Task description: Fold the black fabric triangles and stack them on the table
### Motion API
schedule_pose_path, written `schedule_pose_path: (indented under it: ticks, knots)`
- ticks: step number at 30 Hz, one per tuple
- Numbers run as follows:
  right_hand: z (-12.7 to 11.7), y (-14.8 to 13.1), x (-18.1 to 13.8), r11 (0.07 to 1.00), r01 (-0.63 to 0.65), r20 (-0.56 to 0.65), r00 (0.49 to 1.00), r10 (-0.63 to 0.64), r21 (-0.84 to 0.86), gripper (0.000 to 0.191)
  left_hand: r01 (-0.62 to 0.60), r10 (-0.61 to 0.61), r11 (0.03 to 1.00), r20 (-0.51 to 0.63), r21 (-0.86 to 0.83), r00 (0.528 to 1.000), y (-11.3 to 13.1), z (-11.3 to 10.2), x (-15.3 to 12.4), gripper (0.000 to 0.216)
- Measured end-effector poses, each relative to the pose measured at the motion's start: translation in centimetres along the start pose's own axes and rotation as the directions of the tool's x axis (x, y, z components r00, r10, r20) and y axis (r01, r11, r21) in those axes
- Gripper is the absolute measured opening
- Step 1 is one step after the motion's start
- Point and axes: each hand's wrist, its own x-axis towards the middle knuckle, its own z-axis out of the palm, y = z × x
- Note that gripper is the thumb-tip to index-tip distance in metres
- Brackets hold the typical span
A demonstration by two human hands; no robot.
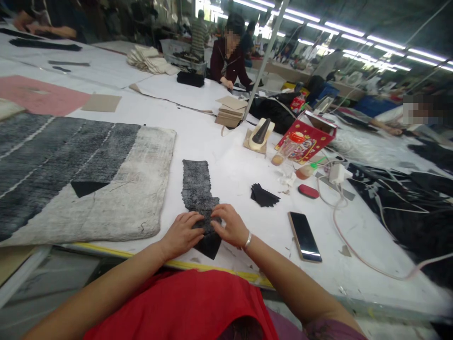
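Observation:
In front of me on the white table lies a column of overlapping dark fabric pieces [197,182], speckled grey on top. At its near end a plain black piece of fabric [211,246] ends in a point towards me. My left hand [182,233] grips that near end from the left, its fingers bent over the cloth. From the right, my right hand [230,225], with a bracelet at the wrist, has its thumb and fingers closed on the same piece. Exactly which layers are pinched is hidden under the fingertips.
A thick pale pad [148,189] with rows of dark speckled fabric [67,156] lies left. To the right are a small black fabric stack [264,195], a phone [305,236], a red box [307,138] and loose cables [348,236]. A person [231,56] works across the table.

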Motion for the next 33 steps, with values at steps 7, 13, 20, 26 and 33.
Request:
schedule_pose_path:
  ticks: [7,13,20,26,33]
  knots:
    - [2.1,-2.3,-5.0,0.927,0.005,0.243,0.965,0.094,-0.374,0.012,-0.023,0.023,0.999,0.036,-0.024,0.999,0.0,-0.6,0.0,0.027]
    - [2.2,-2.1,-4.6,0.921,-0.023,0.237,0.963,0.124,-0.388,0.018,0.179,-0.202,0.954,-0.075,-0.241,0.976,0.4,-2.2,-1.2,0.026]
    - [2.2,-2.7,-4.9,0.904,-0.061,0.222,0.96,0.169,-0.424,0.014,0.427,-0.441,0.878,-0.02,-0.216,0.897,-5.1,-2.5,3.7,0.035]
    - [2.4,-3.1,-4.9,0.883,-0.066,0.207,0.962,0.181,-0.465,0.009,0.291,-0.257,0.948,0.228,-0.131,0.939,-6.8,-2.6,9.2,0.019]
    - [2.5,-2.9,-4.8,0.89,-0.066,0.21,0.962,0.177,-0.45,0.01,0.265,-0.174,0.95,0.426,-0.165,0.888,-6.2,-4.3,9.7,0.011]
